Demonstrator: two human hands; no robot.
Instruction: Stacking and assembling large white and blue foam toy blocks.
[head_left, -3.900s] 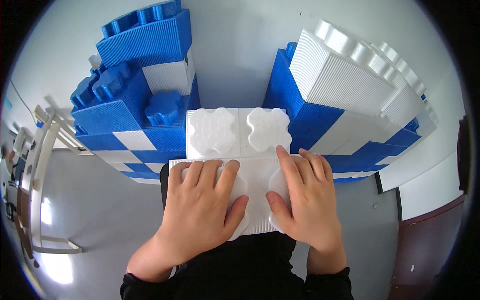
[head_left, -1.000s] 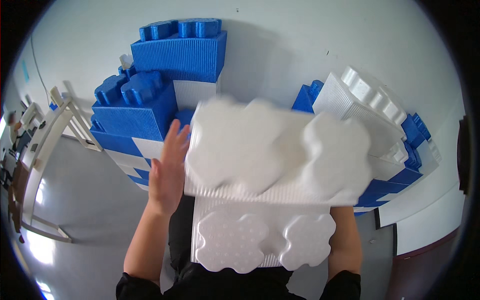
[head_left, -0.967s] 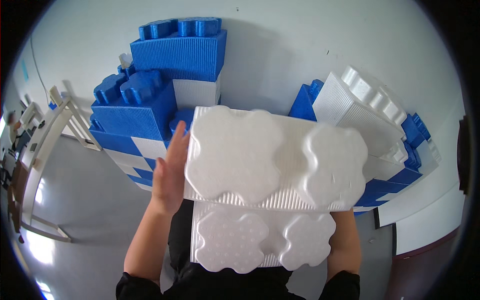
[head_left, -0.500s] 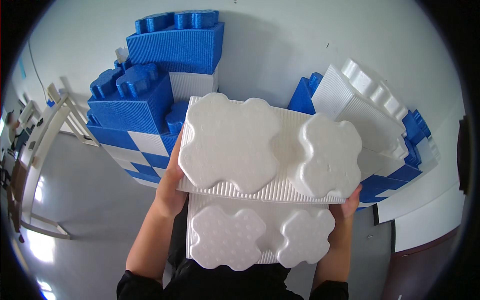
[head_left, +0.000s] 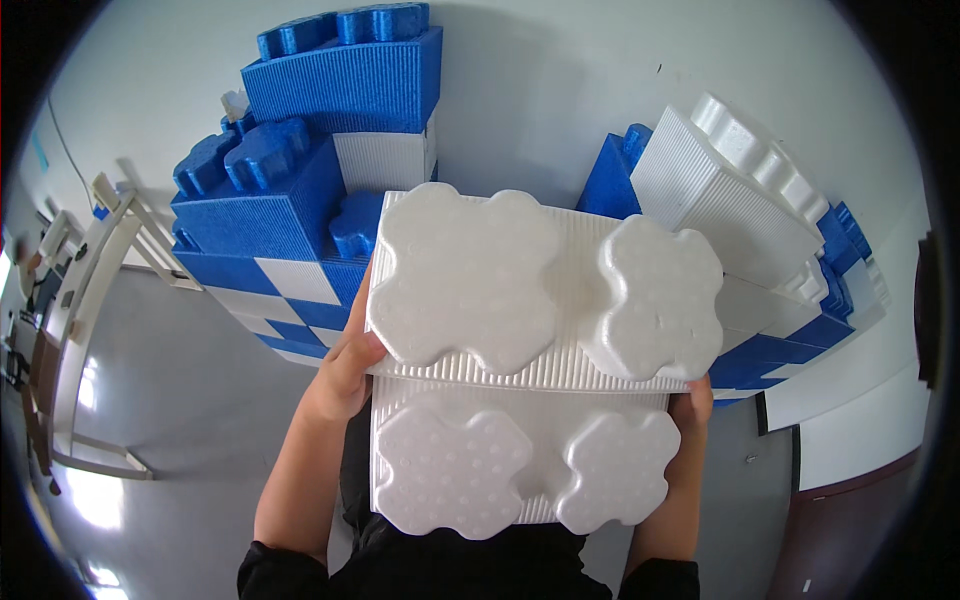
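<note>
Two large white foam building blocks are in front of my body, one close against the other. The far block (head_left: 575, 290) has ribbed edges and two big wavy-edged studs. The near block (head_left: 545, 440) has two similar studs with small dimples on them. My left hand (head_left: 350, 370) grips the left side of the far block, thumb at its near corner. At the right end my right hand (head_left: 693, 402) is closed round the edge, its fingers mostly hidden behind the blocks. The near block seems to rest against my body; how it is supported is hidden.
Ahead on the left, blue blocks (head_left: 255, 215) stand in a stepped stack with white ones. A lower stack to the right carries a tilted-looking white block (head_left: 715, 195). A pale wall (head_left: 540, 110) rises behind. At far left stands a white table frame (head_left: 85, 290) on grey floor.
The stacks sit slightly farther apart and higher on the left in view. Both hands keep their hold, and the far block has tipped or shifted slightly upward.
</note>
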